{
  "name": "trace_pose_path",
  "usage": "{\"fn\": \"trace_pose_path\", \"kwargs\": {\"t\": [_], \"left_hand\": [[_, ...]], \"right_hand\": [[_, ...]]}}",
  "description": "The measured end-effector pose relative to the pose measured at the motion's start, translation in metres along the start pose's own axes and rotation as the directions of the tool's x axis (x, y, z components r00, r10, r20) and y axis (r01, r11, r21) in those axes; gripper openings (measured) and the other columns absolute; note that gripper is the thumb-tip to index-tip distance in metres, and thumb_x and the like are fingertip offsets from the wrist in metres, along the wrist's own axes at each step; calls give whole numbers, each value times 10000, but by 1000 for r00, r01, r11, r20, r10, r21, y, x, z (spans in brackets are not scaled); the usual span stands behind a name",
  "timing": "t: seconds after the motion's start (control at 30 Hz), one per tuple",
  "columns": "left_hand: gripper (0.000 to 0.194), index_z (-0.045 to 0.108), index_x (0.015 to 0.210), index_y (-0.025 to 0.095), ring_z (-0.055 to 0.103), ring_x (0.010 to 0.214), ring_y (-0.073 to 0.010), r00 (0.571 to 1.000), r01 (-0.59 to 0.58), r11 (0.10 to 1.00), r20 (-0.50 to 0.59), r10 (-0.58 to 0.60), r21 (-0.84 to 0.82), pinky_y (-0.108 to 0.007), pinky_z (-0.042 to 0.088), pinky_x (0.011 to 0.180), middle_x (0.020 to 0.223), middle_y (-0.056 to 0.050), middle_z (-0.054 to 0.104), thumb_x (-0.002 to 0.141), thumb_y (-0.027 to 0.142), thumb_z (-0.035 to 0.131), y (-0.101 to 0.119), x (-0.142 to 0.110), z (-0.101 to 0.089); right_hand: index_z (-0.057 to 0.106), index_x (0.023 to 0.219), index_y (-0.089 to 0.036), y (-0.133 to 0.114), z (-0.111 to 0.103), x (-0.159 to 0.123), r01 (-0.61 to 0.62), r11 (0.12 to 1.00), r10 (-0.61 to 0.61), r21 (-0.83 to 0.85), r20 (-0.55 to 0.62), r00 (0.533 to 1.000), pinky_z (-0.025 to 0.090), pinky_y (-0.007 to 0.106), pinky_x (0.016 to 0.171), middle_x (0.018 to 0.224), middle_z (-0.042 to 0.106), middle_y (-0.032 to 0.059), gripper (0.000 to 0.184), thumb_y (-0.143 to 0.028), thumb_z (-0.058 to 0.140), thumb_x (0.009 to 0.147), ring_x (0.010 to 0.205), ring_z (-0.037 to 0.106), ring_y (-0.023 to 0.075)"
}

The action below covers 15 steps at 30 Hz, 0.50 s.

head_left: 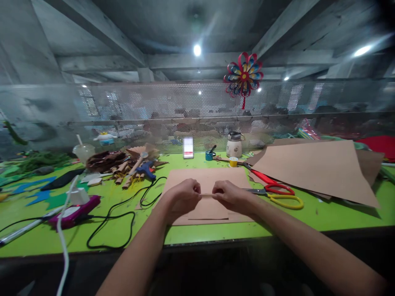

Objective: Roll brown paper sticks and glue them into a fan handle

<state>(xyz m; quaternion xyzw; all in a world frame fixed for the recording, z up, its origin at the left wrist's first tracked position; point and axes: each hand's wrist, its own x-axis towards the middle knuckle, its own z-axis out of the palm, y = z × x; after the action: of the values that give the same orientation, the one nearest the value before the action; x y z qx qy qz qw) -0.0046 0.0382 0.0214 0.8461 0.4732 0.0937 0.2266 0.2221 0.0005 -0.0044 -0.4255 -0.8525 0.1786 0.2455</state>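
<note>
My left hand (187, 192) and my right hand (227, 193) face each other above the middle of the table. Both have their fingers pinched on a thin, rolled edge of brown paper (206, 195), which spans the small gap between them. A larger brown paper sheet (210, 176) lies flat underneath. Toward me, below the roll, a smaller paper piece (208, 211) rests on that sheet. Close to my right hand are scissors (285, 200) with red and yellow handles; their blades point toward the sheet.
Stacked brown paper (314, 168) covers the right side. Behind the sheet stand a phone (188, 148), a blue pot (209, 155), a yellow spool (233, 162) and a lidded bottle (233, 146). To the left are a blue glue gun (146, 169), a purple power strip (74, 211) and a looping black cable (109, 218).
</note>
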Motion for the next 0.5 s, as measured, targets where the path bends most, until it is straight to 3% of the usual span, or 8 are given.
{"fn": "trace_pose_path", "kwargs": {"t": [0.13,0.3,0.5], "left_hand": [[251,718,848,170,553,663,-155,999,-52,998,1,52,-31,-237,380,572,725,-18,650,675,311,603,12,-1,13],[193,700,732,161,543,679,-168,980,-99,992,-180,85,-72,-249,381,584,719,-40,634,732,310,578,25,-5,30],[177,664,743,160,515,662,-152,964,-169,981,-221,144,-98,-248,385,594,713,-18,601,746,327,606,17,3,41]], "right_hand": [[691,833,-128,5,1,-1,39,998,-39,-45,-7,999,395,236,642,817,630,57,128,-215,597,840,717,534,136],[675,828,-134,3,-3,-2,76,993,-76,-85,2,997,388,235,632,816,614,54,160,-253,582,881,706,526,131],[651,831,-149,2,1,1,163,979,-161,-121,27,987,386,237,639,842,595,56,173,-277,563,907,726,522,138]]}}
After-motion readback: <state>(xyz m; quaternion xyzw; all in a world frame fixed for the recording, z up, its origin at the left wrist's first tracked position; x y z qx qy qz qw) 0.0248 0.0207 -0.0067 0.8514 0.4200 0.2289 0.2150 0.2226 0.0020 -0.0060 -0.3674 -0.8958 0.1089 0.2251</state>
